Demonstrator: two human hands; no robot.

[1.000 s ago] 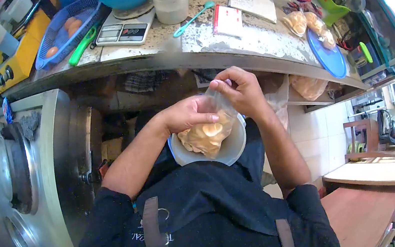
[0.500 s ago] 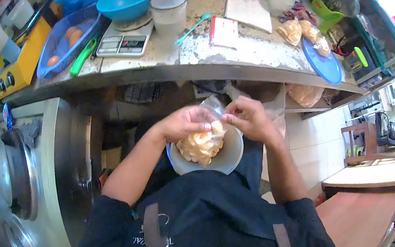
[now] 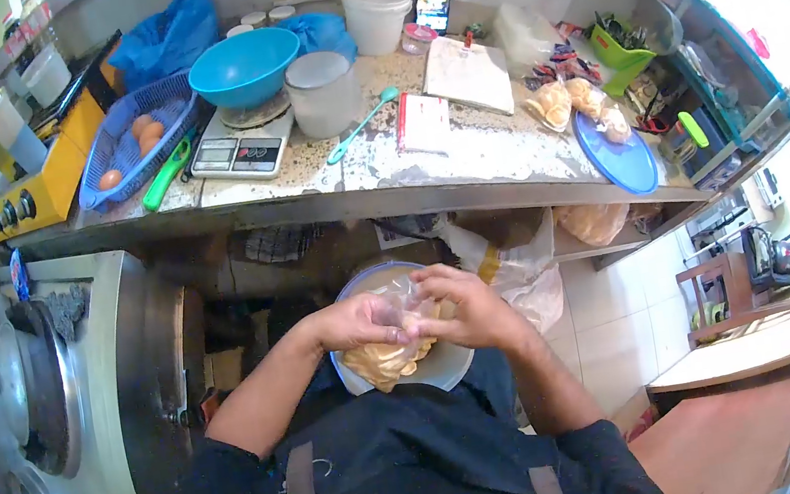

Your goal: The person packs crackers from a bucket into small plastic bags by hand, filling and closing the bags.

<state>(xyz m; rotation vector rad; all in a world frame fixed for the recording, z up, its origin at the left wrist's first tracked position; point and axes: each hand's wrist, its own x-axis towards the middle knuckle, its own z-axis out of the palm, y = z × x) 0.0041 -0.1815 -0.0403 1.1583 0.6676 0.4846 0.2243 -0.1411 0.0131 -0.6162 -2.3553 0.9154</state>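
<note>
A clear plastic bag of pale yellow, cracker-like pieces [image 3: 386, 361] hangs over a whitish bucket [image 3: 454, 364] in my lap. My left hand [image 3: 357, 323] pinches the neck of the bag between thumb and fingers. Close against it, my right hand [image 3: 469, 307] has its fingertips closed on the same gathered neck. The bag's loose top sticks up between the two hands. My hands and the bag cover part of the bucket's inside, so its contents are hidden.
On the counter ahead stand a blue basket [image 3: 90, 194] with eggs, a kitchen scale [image 3: 241, 155], a turquoise bowl [image 3: 246, 68] and a cloudy tub [image 3: 323, 95]. Filled bags [image 3: 552, 107] lie beside a blue lid [image 3: 627, 159]. A pot [image 3: 16, 386] sits at left.
My hands have come closer together at the bag's neck, the right hand moving left onto it. The view has shifted, showing more of the counter's back.
</note>
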